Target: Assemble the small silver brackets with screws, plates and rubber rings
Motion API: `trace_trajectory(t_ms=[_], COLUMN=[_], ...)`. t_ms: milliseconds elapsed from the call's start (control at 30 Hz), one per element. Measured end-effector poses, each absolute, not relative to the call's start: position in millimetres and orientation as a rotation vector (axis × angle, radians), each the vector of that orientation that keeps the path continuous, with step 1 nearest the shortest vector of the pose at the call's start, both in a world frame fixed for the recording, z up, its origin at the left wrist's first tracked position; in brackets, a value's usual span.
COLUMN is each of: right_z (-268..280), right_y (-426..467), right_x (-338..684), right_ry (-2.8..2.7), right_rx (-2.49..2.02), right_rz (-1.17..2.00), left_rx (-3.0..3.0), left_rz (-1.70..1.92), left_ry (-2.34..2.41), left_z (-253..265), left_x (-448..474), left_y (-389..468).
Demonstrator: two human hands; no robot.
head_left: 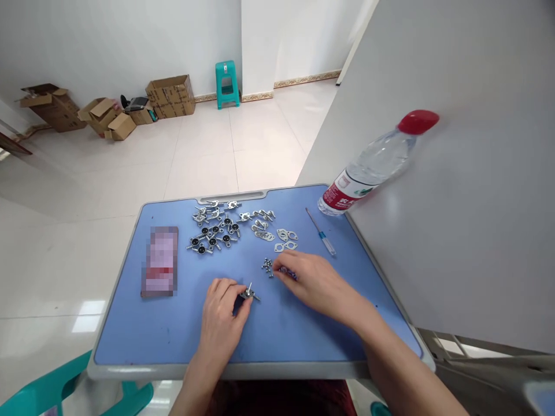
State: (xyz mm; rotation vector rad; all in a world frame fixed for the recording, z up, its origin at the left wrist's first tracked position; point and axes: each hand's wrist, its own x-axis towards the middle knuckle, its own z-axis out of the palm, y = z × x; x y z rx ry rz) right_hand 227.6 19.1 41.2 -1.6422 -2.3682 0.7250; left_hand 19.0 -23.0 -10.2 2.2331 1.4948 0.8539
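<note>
Fitting (248, 293) pinched in the fingers of the left hand (222, 306), between the tabletop's near and far edges (173, 335); a loose pinch could let it tip. Beyond, the right hand (310, 278) is at the screws (266, 265), its grasp indeterminable; a careless brush could scatter them.

Left hand (223, 315) pinches fitting (248, 293), right hand (318, 281) beside screws (266, 265).

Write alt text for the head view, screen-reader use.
A person's left hand holds a small metal part at a blue table, while the right hand is at the edge of a pile of small screws. Farther back lie more metal parts and flat plates; a screwdriver and a red-capped bottle are to the right.
</note>
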Motion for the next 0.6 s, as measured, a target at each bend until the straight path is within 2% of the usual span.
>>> trace_trajectory(t_ms=[600], right_z=[37.7], right_y=[20.6], right_x=[214.8], right_ry=[-2.605], right_rx=[-1.798], right_rz=[0.524], left_rx=[2.264], left_rz=[0.877], left_ry=[1.511], left_z=[-12.3], left_x=[17.9], left_y=[-23.6])
